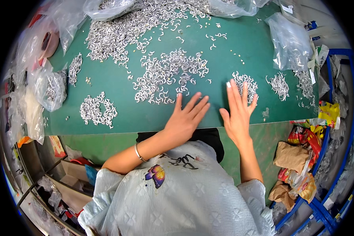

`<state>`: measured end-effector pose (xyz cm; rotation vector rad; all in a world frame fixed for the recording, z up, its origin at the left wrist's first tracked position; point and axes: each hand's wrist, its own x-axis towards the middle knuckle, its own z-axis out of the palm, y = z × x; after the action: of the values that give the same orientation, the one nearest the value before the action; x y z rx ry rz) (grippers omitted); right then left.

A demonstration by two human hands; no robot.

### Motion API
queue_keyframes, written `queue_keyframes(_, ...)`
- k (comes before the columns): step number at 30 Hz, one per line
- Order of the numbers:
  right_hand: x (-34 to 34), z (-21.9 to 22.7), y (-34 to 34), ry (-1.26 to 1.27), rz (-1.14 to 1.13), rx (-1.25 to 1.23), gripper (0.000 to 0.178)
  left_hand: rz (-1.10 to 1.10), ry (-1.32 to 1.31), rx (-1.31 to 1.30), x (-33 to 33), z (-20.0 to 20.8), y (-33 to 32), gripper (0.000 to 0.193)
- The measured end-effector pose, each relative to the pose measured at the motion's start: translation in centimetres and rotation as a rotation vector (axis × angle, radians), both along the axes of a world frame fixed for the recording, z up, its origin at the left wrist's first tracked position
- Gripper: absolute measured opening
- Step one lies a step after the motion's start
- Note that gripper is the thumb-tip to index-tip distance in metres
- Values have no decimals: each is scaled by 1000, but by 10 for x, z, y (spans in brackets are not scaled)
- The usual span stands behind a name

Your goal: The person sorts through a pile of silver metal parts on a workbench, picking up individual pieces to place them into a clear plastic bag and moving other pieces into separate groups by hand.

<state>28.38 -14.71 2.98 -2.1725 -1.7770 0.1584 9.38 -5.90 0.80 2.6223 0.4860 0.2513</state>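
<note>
My left hand (186, 118) is open, its spread fingers just below the near edge of a loose middle heap of small silver crescent-shaped pieces (157, 76). Flat and open, my right hand (238, 114) reaches onto a smaller pile of the same silver pieces (242, 80), its fingertips over the pile's near side. Neither hand shows anything gripped. Another cluster of silver pieces (98, 111) lies to the left of my left hand, and a compact one (279, 85) sits right of my right hand.
A large heap of silver pieces (118, 33) covers the far part of the green table (224, 51). Clear plastic bags (290, 41) lie at the right and far edges. A pink basket (50, 45) stands at the left. Blue shelving (352, 98) rises at the right.
</note>
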Motion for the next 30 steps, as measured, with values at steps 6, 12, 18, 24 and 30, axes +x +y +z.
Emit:
queue_keyframes(6, -20, -10, 29, 2, 9, -9, 62, 144, -22, 24, -15, 1, 7, 60)
queue_keyframes(12, -34, -2, 20, 83, 118, -143, 60, 243, 19, 68, -37, 3, 21, 44)
queue_keyframes(18, -28, -1, 11, 74, 119, -80, 53, 235, 11, 101, -25, -1, 22, 46)
queue_keyframes(24, -44, 0, -10, 136, 197, -176, 57, 142, -72, -63, -37, 6, 19, 42)
queue_keyframes(30, -32, -2, -19, 124, 68, -105, 58, 303, -148, -80, -39, 6, 20, 38)
